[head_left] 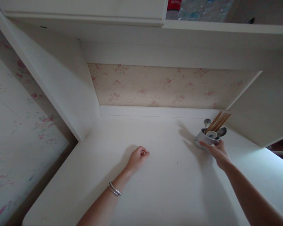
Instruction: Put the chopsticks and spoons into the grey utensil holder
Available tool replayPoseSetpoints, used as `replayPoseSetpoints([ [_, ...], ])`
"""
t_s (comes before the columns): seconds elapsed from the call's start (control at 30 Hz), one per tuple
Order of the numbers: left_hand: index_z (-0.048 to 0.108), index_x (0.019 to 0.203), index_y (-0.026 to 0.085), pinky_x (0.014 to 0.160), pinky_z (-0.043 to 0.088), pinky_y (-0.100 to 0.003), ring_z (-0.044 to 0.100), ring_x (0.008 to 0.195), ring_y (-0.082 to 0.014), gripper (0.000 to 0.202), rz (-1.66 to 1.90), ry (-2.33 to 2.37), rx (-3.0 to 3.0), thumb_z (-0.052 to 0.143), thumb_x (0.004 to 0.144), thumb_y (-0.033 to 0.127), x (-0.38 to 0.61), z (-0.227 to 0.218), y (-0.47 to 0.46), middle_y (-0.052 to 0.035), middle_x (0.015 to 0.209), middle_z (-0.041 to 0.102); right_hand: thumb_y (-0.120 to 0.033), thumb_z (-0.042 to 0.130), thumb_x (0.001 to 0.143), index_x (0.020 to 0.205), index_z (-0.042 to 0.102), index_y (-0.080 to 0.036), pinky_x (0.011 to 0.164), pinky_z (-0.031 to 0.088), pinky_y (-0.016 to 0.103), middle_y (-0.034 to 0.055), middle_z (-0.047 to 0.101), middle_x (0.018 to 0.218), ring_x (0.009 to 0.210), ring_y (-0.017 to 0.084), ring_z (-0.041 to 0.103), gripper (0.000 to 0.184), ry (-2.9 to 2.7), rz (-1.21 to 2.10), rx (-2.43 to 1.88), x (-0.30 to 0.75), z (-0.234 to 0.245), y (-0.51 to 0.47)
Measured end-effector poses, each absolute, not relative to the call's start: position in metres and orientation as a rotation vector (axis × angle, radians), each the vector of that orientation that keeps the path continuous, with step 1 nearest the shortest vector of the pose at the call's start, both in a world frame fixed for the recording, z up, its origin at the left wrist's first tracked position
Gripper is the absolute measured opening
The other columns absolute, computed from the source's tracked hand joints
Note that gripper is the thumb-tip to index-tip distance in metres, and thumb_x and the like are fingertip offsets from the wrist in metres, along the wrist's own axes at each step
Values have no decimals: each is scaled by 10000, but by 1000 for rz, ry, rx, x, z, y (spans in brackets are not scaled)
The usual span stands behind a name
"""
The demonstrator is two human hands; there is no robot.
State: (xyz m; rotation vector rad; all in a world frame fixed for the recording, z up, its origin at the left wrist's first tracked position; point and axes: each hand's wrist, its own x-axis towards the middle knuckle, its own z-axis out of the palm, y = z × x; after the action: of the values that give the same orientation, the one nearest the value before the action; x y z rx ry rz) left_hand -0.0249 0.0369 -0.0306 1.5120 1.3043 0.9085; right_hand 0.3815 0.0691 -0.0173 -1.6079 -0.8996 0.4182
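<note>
At the right rear of the white surface, my right hand [217, 153] grips a white utensil holder [201, 139], thumb and fingers on its near side. The holder is tilted slightly. Out of it stick several wooden chopsticks [217, 122], a small metal ladle-like spoon [207, 121], a dark metal spoon [222, 131] and a white ceramic spoon [211, 135] with a blue mark. My left hand [138, 158] is over the middle of the surface, fingers curled into a loose fist with nothing visible in it. Two silver bangles [114, 189] circle the left wrist.
The white tabletop [160, 188] runs back to a low ledge and a floral wall panel [143, 86]. Upright white panels [61, 88] stand at both sides. An overhead cabinet [85, 9] hangs above, with clear plastic bottles [198, 9] on its open shelf.
</note>
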Motion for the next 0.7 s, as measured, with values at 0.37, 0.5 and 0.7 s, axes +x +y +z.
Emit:
replayPoseSetpoints([
  [0.37,542,770,183,619,339,-245,475,655,-128,336,968,1327,1535,467,867,496,-22,-30,37,33,672,507,-313,703,661,1153,529,-258,851,486,414,32,656,946,922,231,631,525,-869,491,-1314,271,7,-5],
  [0.5,514,728,189,613,336,-247,456,629,-128,393,983,1339,1518,403,898,526,-24,-28,36,38,632,484,-251,591,706,933,614,-204,513,426,243,-28,587,707,526,114,516,233,-978,1017,-1138,175,8,9],
  [0.7,621,840,174,721,403,-274,581,792,-180,393,1027,1355,1539,363,923,458,-30,-32,42,-43,815,647,-197,452,747,937,681,-206,677,492,297,34,687,840,734,182,618,298,-1364,1029,-1119,85,-23,30],
])
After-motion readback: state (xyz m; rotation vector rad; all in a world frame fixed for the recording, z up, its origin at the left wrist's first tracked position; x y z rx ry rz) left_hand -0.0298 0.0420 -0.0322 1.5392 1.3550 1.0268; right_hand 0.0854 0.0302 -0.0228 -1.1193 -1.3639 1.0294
